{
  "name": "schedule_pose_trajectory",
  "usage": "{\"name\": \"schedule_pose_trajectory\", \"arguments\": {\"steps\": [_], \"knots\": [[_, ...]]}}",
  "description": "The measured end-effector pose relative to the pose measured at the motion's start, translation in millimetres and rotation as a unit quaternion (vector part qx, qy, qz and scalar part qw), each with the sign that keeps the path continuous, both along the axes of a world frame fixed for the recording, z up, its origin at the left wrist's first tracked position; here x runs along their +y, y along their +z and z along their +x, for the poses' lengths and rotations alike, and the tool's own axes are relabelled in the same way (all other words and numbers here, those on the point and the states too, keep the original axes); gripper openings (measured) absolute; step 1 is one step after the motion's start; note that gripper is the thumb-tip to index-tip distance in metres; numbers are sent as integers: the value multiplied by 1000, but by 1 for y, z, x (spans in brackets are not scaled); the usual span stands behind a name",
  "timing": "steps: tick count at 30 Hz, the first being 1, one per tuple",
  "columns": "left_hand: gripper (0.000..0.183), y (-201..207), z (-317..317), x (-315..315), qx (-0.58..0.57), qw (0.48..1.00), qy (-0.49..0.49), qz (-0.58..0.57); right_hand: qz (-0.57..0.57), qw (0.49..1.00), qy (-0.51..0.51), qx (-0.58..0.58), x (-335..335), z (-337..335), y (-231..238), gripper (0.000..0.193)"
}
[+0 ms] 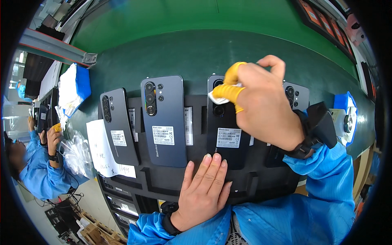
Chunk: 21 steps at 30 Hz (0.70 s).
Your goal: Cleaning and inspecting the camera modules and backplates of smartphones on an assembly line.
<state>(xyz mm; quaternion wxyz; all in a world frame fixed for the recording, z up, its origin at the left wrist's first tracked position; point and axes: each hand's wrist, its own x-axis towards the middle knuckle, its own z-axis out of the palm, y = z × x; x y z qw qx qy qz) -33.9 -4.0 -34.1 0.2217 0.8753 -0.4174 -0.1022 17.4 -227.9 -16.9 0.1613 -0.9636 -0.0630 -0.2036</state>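
Note:
Several dark smartphones lie back up in a row on a black tray [163, 179]. My right hand [261, 98], with yellow finger cots on two fingers, pinches a white wiping cloth [220, 98] against the camera lenses of the third phone [226, 151]. My left hand [204, 183] lies flat, fingers stretched out, its tips at that phone's lower edge. To the left are a blue-grey phone [169, 114] and a tilted dark phone [118, 141]. Behind my right wrist a grey phone [301, 96] is partly hidden. White labels show on three of the backs.
A blue box of white wipes [77, 87] stands at the left, above clear plastic pieces [77, 153] and a handwritten paper [102, 151]. Another blue box [347, 116] is at the right. A co-worker [41, 163] in blue works at the far left. More trays [120, 200] are stacked below.

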Motion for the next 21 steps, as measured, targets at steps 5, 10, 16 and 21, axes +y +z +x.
{"name": "schedule_pose_trajectory", "arguments": {"steps": [5,10,16,21], "knots": [[53,-2,0,2,-3,1000,-4,0,-17,1000,-17,20,-7,-13,4,38],[54,-2,0,3,-4,1000,-11,3,-55,998,-39,14,5,-22,6,36],[55,-1,0,2,-3,1000,-13,2,-99,994,-9,-43,17,-16,-3,16],[55,0,-1,1,-6,1000,-6,4,-143,986,-45,-75,33,-8,-7,11]]}}
